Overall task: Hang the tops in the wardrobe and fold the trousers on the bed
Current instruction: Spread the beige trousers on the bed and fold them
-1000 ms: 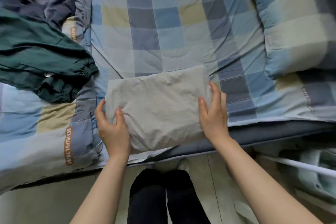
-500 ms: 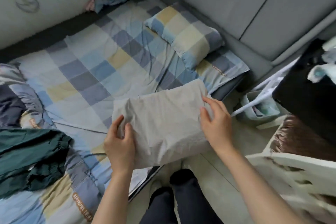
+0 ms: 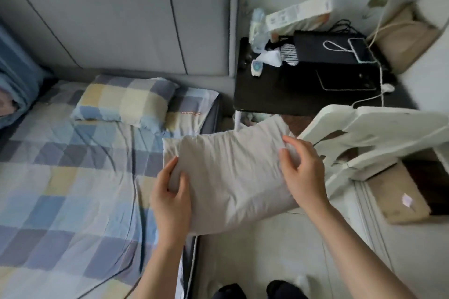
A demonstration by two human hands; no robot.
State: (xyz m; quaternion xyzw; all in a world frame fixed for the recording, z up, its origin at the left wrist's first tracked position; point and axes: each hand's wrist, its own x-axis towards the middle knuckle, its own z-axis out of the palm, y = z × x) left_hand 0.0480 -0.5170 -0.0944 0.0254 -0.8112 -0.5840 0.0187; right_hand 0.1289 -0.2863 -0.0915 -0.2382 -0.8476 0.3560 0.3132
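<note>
We hold the folded pale grey trousers (image 3: 233, 177), a flat rectangle of soft wrinkled cloth, in the air beside the bed with the blue, yellow and grey checked sheet (image 3: 73, 189). The bundle hangs partly over the bed edge and partly over the pale floor (image 3: 267, 255), resting on nothing. Our left hand (image 3: 171, 199) pinches the left edge, thumb on top and fingers underneath. Our right hand (image 3: 303, 172) holds the right edge with fingers curled over the top (what the thumb does below, we cannot see).

To do this step well, we think both grips should stay at the same height, so that the layers do not slide open. The cloth is limp and will probably sag in the middle, so a light pull outward keeps it flat. The white plastic chair (image 3: 364, 133) and the dark bedside surface (image 3: 303, 87) are just beside the right corner, so we should keep clear of them. We should lay it down flat on a bare part of the sheet, near the checked pillow (image 3: 124, 99), and loosen the fingers only when it lies fully supported.
</note>
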